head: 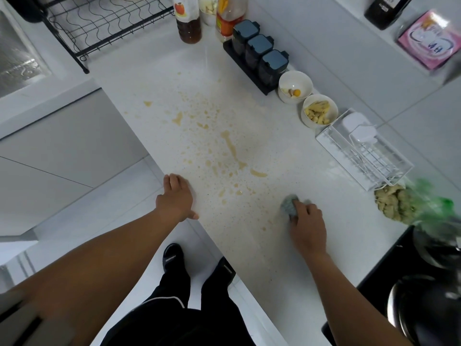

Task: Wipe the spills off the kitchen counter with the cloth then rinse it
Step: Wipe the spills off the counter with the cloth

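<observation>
Fingers (303,208) of my right hand (308,228) are curled around the grey cloth (288,205), which is all bunched up and pressed onto the counter (262,258) toward its right side. My left hand (177,199) is just resting on the counter's front edge, fingers (172,182) loose, holding nothing, thumb poking out onto the top.

The yellowish spills (230,146) are everywhere in the middle, streaks and specks, from between my hands to further back. The cloth sits just right of the nearest drops, and honestly I can't tell if it's touching any.

Along the wall side there's a row of dark jars (259,53), a white bowl (301,79) with a yellow bit in it, a second bowl (308,122) of pale pieces, and a white wire rack (366,156).
</observation>
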`<move>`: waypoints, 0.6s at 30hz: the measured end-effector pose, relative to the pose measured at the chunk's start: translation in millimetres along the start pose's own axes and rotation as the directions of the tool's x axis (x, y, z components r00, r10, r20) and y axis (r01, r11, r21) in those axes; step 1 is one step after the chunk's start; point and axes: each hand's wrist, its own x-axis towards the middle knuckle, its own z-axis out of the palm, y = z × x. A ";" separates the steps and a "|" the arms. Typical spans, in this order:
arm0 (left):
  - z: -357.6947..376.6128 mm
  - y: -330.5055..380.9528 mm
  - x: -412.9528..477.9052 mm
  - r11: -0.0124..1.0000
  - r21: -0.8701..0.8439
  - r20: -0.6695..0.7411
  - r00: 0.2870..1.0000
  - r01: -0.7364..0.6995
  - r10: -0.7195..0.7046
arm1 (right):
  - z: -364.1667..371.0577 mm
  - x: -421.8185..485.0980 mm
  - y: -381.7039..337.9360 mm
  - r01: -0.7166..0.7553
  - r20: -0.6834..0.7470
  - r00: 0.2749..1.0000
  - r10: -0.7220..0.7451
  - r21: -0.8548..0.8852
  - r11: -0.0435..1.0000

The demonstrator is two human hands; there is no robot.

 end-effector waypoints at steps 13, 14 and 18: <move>-3.5 2.2 -2.5 0.999 0.033 0.011 1.000 -0.001 0.000 | 3.8 -12.9 -12.2 0.096 -0.019 0.995 -0.097 -0.024 0.995; -3.8 2.4 -2.6 0.999 0.035 0.011 1.000 -0.002 0.002 | 2.7 -11.2 -7.4 0.062 -0.016 0.998 -0.062 -0.018 0.998; -4.8 2.5 -4.0 0.999 0.034 0.036 0.999 0.005 -0.006 | 8.4 -16.1 -15.5 -0.192 -0.118 0.974 0.196 0.037 0.981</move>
